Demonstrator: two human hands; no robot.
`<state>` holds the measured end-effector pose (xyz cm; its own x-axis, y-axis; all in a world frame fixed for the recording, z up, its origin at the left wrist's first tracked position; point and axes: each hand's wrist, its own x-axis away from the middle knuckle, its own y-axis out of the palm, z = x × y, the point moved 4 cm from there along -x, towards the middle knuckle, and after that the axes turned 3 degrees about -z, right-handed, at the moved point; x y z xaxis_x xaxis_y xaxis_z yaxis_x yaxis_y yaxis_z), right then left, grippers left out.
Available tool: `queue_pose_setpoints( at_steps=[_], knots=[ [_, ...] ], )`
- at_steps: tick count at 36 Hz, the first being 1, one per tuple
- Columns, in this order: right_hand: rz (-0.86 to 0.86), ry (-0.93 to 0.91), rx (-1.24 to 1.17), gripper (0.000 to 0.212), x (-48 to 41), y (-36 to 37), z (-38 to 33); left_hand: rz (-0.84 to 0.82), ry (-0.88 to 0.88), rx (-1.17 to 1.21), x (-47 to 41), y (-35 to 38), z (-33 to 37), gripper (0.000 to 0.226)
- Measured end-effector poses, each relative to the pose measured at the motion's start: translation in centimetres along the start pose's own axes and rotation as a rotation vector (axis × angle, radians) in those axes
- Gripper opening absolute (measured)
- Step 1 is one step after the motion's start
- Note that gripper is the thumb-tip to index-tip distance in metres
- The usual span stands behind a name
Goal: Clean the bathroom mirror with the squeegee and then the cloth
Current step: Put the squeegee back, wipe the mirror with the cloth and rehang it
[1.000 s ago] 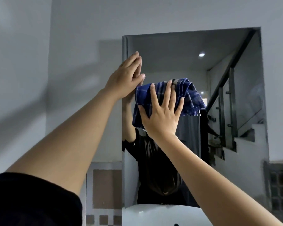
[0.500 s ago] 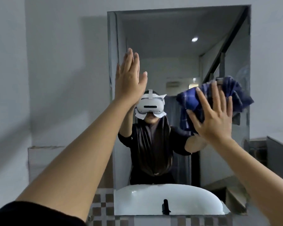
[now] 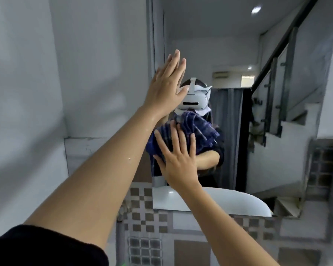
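The mirror [image 3: 229, 45] occupies the centre and right of the frame, mounted on a grey wall [image 3: 85, 64]. The left hand [image 3: 167, 87] is raised in the upper centre of the frame, flat, with fingers extended and held close together, palm towards the glass near the mirror's left edge. The right hand [image 3: 178, 158] is at the centre of the frame, just below the left hand, with fingers spread. It presses a bunched blue checked cloth [image 3: 196, 131] flat against the glass. The cloth protrudes above and to the right of the fingertips. Water droplets are visible on the left forearm [image 3: 108, 164]. Checked tiles [image 3: 142, 204] run below the mirror, lower centre. The squeegee is not visible.
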<state>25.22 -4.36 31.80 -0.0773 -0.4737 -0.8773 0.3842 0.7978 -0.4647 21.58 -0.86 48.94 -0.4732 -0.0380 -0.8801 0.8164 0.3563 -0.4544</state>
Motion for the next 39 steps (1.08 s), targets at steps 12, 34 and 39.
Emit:
queue_pose_setpoints(
  at_steps=[12, 34, 39],
  knots=[
    [-0.087, 0.022, 0.214, 0.063, 8.9, -2.9, 15.3, 0.065, -0.112, 0.09, 6.3, 4.6, 2.2, 0.066],
    [0.137, 0.846, -0.476, 0.076, 13.8, 5.9, 0.2, -0.056, -0.017, 0.322, 21.1, 6.2, 0.3, 0.04],
    [0.107, 0.723, -0.438, 0.074, 11.3, 7.0, -4.9, -0.063, -0.232, 0.439, 24.9, 5.7, -1.8, 0.031]
  ],
)
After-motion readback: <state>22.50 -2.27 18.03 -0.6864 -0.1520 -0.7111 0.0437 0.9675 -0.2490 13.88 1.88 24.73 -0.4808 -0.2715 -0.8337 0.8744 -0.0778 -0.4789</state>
